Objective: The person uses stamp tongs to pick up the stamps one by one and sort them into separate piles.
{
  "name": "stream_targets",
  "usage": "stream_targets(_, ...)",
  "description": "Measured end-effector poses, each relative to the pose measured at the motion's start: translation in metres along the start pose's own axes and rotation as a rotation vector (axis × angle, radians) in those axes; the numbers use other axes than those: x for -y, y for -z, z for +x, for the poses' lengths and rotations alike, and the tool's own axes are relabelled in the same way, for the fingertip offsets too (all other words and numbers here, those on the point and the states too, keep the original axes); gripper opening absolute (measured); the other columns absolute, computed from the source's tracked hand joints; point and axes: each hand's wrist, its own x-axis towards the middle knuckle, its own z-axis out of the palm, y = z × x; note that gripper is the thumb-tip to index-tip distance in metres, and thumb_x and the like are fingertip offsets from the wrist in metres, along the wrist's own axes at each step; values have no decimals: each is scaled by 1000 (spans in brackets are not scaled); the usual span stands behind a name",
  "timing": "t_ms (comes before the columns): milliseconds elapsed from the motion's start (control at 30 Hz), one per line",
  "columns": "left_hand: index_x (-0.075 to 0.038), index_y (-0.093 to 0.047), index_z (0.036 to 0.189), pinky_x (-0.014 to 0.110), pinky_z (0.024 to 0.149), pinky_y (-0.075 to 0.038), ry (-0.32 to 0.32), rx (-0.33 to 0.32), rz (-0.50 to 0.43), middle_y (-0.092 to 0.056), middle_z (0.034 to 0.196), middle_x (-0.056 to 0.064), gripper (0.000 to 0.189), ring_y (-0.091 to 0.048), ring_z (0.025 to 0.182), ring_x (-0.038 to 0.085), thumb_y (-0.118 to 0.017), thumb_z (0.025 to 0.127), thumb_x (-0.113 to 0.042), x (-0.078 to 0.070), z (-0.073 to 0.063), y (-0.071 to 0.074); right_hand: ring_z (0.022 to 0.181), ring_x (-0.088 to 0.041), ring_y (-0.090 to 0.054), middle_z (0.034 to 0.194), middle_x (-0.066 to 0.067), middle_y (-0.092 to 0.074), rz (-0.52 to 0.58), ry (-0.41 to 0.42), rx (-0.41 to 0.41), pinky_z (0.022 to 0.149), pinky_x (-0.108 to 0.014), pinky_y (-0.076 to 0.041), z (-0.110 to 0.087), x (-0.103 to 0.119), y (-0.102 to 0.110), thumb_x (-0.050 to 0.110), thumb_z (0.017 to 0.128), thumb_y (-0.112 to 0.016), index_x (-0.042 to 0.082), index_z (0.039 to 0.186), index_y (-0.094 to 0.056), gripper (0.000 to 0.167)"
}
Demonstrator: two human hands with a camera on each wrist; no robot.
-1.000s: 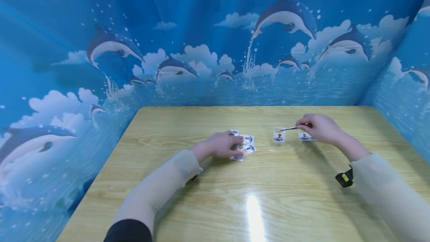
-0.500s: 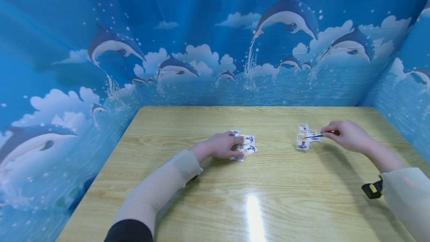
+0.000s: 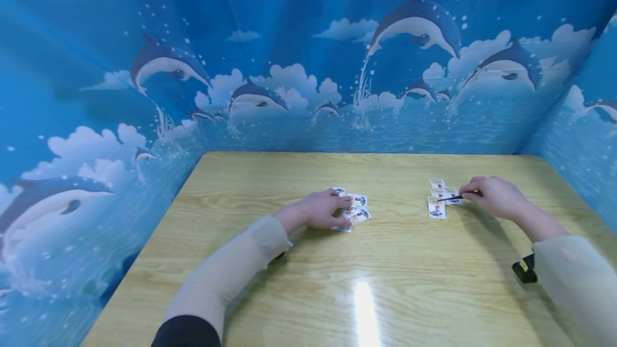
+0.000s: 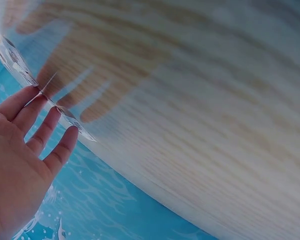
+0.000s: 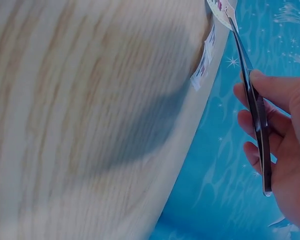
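My left hand (image 3: 315, 210) rests its fingertips on a loose cluster of small printed cards (image 3: 360, 215) near the table's middle. Its fingers are spread and fairly straight in the left wrist view, touching the cards (image 4: 12, 57). Between thumb and fingers, my right hand (image 3: 496, 197) pinches dark metal tweezers (image 3: 450, 197). The tweezers' tips lie over the top of a small card (image 3: 437, 211), at the near side of a second card group (image 3: 437, 182). In the right wrist view, that card (image 5: 224, 14) meets the tips, and other cards (image 5: 204, 62) lie on the tabletop beyond it.
The wood-grain table (image 3: 289, 283) carries a bright light reflection near its front. A blue dolphin-print curtain (image 3: 299, 95) surrounds its back and sides. A black wrist device (image 3: 525, 269) hangs below the right sleeve.
My right hand has carried the card rightward with the tweezers, from between the groups to the near side of the right group. My left hand has stayed on its cards.
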Motion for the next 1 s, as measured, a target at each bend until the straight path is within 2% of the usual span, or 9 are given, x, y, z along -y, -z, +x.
stream_targets(400, -23, -33, 152, 41, 113, -26, 9, 16, -16, -28, 156, -9, 70, -24, 143, 27, -46, 95, -62, -2, 1, -1, 72, -22, -62, 85, -3, -65, -19, -27, 14, 65, -46, -50, 2, -3, -5, 6, 90, -65, -2, 100, -73, 16)
stream_targets(567, -23, -33, 152, 41, 114, -25, 14, 23, -16, -27, 156, -9, 70, -24, 143, 27, -45, 95, -62, -2, 0, -1, 70, -18, -59, 85, -4, -64, -5, -47, 39, 61, -42, -48, 1, -5, -3, 6, 90, -65, -5, 103, -72, 18)
stream_targets(767, -23, -34, 152, 42, 113, -26, 21, 13, -4, -28, 156, -8, 70, -25, 143, 28, -46, 95, -61, -1, 0, -1, 69, -20, -60, 84, -6, -64, -15, -59, 38, 60, -43, -48, -1, -5, 1, 6, 90, -64, -8, 103, -71, 19)
stream_targets(1000, -23, -33, 152, 42, 113, -26, 23, 10, 1, -28, 156, -8, 70, -25, 143, 27, -45, 95, -62, -1, 0, 0, 70, -17, -60, 84, -2, -64, -28, -13, 36, 63, -43, -49, -2, 4, 3, 7, 90, -65, -3, 101, -73, 17)
